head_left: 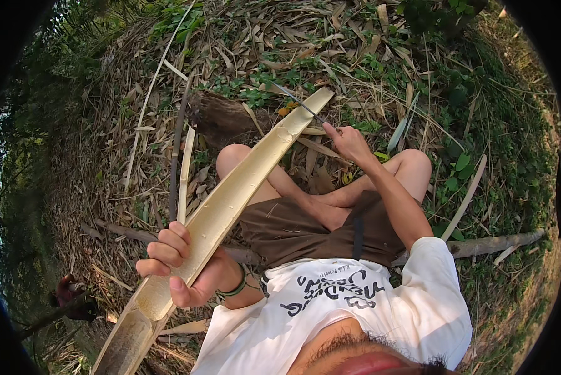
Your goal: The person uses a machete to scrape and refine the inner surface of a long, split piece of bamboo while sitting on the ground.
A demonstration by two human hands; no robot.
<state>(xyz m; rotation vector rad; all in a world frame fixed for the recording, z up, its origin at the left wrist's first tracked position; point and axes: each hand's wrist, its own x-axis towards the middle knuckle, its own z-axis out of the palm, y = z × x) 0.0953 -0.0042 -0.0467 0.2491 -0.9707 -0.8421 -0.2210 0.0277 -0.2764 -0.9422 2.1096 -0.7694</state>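
A long split half of a bamboo culm (221,203), pale and hollow side up, slants from the lower left to the upper middle. My left hand (183,262) is closed round its near part, fingers over one edge and thumb over the hollow. In my right hand (350,142) is a knife (302,104), its handle hidden in the closed fingers. The thin dark blade lies across the bamboo near its far end; whether it cuts into the wood I cannot tell. A node wall crosses the hollow below my left hand.
I sit cross-legged on dry leaves and green plants. A short brown log (224,117) lies beyond my left knee, next to a dark stick (178,150) and a pale bamboo strip (185,175). A branch (493,244) lies at right. Something dark red, unclear, is at lower left.
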